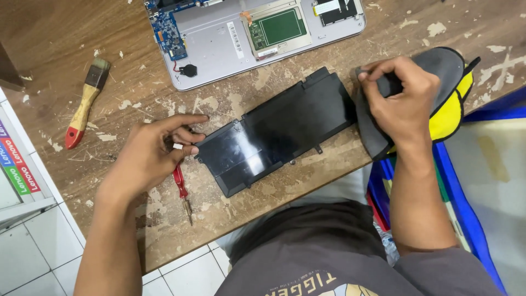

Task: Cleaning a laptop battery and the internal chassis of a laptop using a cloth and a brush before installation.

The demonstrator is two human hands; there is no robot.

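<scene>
Flat black battery pack (276, 131) lies slantwise on the worn wooden counter (49, 44), just in front of the opened laptop base (219, 38) with its circuit boards exposed. Left hand (150, 156) rests at the battery's left end, grip curled around a red-handled screwdriver (181, 189) whose tip points toward the counter's near edge. Right hand (402, 101) at the battery's right end, grip pinched together on a grey-and-yellow pouch (444, 93); a red-tipped paintbrush (86, 101) lies well apart at far left.

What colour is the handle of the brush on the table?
Tan wood with a red tip, on the brush; head view.
</scene>
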